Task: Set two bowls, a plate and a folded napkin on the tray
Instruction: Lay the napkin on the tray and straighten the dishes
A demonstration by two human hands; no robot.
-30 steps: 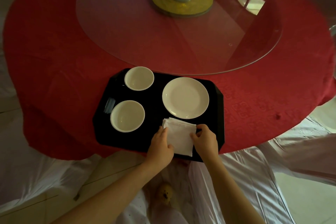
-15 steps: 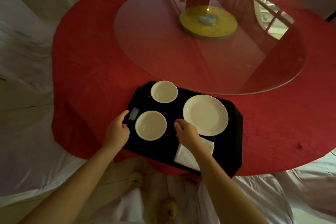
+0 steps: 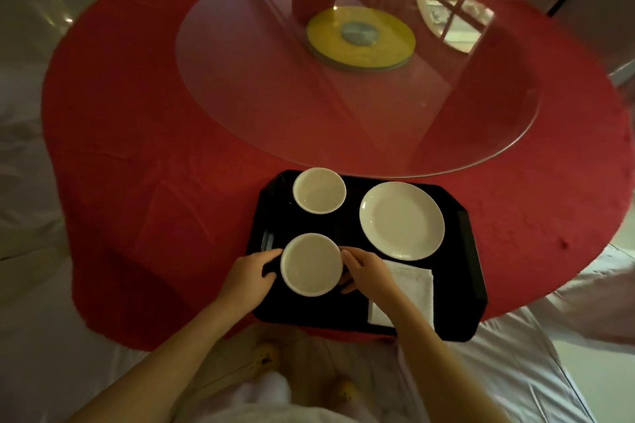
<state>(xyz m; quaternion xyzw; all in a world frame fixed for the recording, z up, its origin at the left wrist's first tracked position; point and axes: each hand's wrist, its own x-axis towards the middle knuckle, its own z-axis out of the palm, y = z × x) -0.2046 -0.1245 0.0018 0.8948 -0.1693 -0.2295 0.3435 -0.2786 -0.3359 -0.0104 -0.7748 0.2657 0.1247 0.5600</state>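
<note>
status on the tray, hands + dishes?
Left hand and right hand cup the near bowl. Far bowl, plate, napkin on tray. Nothing obstructing.

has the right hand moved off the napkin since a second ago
Yes. The right hand has gone leftward across the tray, from the napkin to the near bowl, which it now flanks opposite the left hand.

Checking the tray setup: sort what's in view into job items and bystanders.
Job: tray, near bowl between left hand and right hand, far bowl, plate, folded napkin.
Bystanders: glass turntable, red tablecloth.
</note>
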